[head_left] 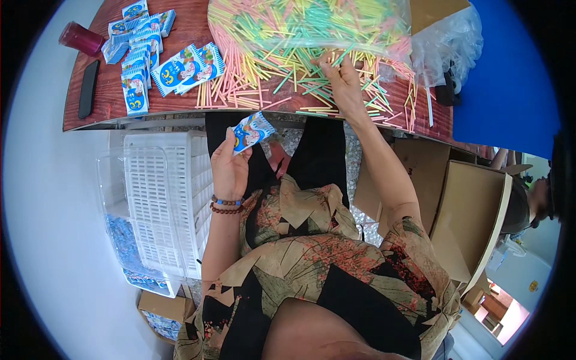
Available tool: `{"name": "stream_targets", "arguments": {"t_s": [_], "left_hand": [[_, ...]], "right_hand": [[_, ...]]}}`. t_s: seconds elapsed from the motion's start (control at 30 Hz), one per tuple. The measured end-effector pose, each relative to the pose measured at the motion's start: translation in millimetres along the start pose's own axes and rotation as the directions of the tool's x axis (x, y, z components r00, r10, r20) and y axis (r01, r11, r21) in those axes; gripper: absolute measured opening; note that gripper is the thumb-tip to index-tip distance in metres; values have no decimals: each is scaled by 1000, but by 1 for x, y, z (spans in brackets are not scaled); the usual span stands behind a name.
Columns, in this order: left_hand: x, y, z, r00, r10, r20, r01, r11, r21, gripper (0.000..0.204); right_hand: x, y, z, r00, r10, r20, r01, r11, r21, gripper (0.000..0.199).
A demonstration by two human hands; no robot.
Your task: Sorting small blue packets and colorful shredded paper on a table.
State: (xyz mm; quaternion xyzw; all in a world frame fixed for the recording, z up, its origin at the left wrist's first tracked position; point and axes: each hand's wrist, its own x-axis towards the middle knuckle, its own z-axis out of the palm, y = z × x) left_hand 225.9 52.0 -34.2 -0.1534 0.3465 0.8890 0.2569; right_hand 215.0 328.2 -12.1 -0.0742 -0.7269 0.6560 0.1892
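Observation:
My left hand [231, 165] is closed on a small blue-and-white packet [253, 131], held in front of the table's near edge above my lap. At the pile of thin pink, yellow and green sticks [240, 78], my right hand [342, 81] has its fingers pinched together, with a thin green stick [343, 56] at the fingertips. A large clear plastic bag [384, 30] full of the same sticks lies on the table just beyond that hand. To the left of the pile, a few like packets [180, 71] overlap.
More packets [135, 90] lie in a row on the red-brown table [114, 108], beside a black phone-like slab [89, 89] and a dark red cup [81, 39]. White plastic baskets [159, 198] stand below left. Cardboard boxes [468, 222] are at the right, under a blue panel [510, 78].

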Motion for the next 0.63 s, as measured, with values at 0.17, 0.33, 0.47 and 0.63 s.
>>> {"name": "stream_targets", "arguments": {"t_s": [0.17,0.33,0.47,0.63], "left_hand": [[1,-3,-2,1000,-15,-18,15,1000,-5,16],[0,-1,-7,1000,-5,-20,4,1000,-8,16],[1,-3,-6,1000,-8,-25,8,1000,-16,16],[1,-2,-5,1000,-13,-18,13,1000,-12,17]], "right_hand": [[5,4,-1,998,-67,-21,67,998,1,9],[7,-8,2,992,-109,-68,115,989,91,7],[6,6,0,1000,11,-22,-15,983,-185,6],[12,22,-4,991,-135,6,130,934,-333,11]]}}
